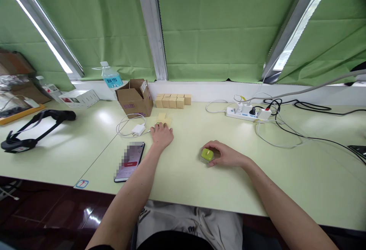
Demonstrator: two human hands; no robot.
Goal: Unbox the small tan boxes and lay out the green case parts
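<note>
My right hand (227,155) curls its thumb and fingers around a small green object with a clear lower part (207,154), which rests on the table. A pale mark shows on its green top; its exact kind is unclear. My left hand (162,135) lies palm down on the table, fingers a little apart, at the near edge of some flat, tan cardboard pieces (161,116). Its fingertips touch or partly cover these pieces. Behind them, several small tan cardboard boxes (173,101) stand in a block against the white ledge.
A phone (130,162) lies beside my left forearm, with a white charger (138,129) and cable above it. An open cardboard carton (135,99) and a water bottle (111,77) stand at back left. A black headset (37,128) is far left, a power strip (241,113) with cables back right.
</note>
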